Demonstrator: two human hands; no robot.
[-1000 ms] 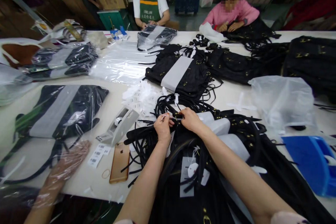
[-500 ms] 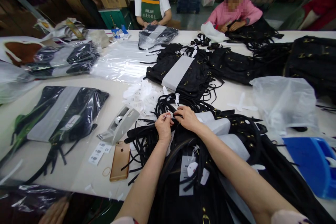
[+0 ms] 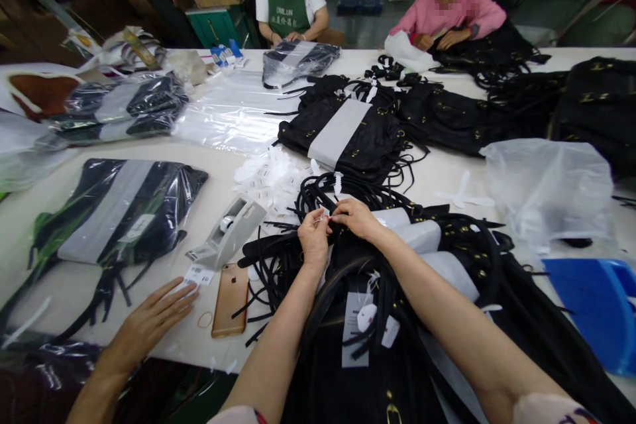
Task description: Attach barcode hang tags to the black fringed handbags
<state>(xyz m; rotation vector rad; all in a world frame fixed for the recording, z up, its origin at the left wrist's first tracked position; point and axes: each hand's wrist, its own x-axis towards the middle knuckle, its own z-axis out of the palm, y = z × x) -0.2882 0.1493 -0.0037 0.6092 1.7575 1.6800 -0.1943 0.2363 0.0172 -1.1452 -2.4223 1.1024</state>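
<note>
My left hand (image 3: 314,237) and my right hand (image 3: 358,217) meet above a heap of black bags, fingertips pinched close together. Between them shows a tiny whitish and reddish thing, too small to name. Just below lies a black bag (image 3: 368,384) with straps, a brass-coloured buckle and a grey paper card (image 3: 350,344). White hang tags (image 3: 366,318) dangle on a string over that card. Black strap ends (image 3: 258,291) fan out left of my left hand, and coiled black straps (image 3: 318,195) lie just beyond my fingers.
A co-worker's hand (image 3: 156,318) rests at the barcode stickers (image 3: 197,274), near a phone (image 3: 230,301). A grey tape dispenser (image 3: 231,228), white tags (image 3: 271,179), a plastic-wrapped bag (image 3: 129,212) and a blue dispenser (image 3: 591,311) surround the heap. Two people work across the table.
A co-worker's hand has come in from the lower left onto the stickers. My hands stay together, with a slight shift of the fingers. The view has tilted slightly.
</note>
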